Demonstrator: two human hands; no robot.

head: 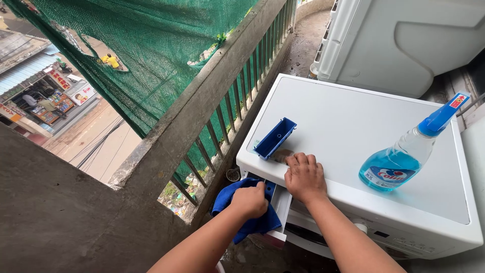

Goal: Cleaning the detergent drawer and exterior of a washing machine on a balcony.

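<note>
Balcony, white top-load-drawer washing machine, detergent drawer pulled out.
Left hand fisted tight round bunched blue microfibre cloth, pressed into open drawer. Right hand flat, fingers loosely curled, holding nothing, resting on machine's front edge. Removed blue plastic drawer insert just beyond right hand; clear spray bottle of blue liquid lying well apart.

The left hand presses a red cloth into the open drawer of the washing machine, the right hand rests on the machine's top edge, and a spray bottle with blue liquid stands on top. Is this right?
Not quite: the cloth is blue, not red, as the head view shows. The rest holds: the left hand presses it into the open drawer, the right hand rests on the washing machine top edge, and the spray bottle with blue liquid stands on top.
</note>
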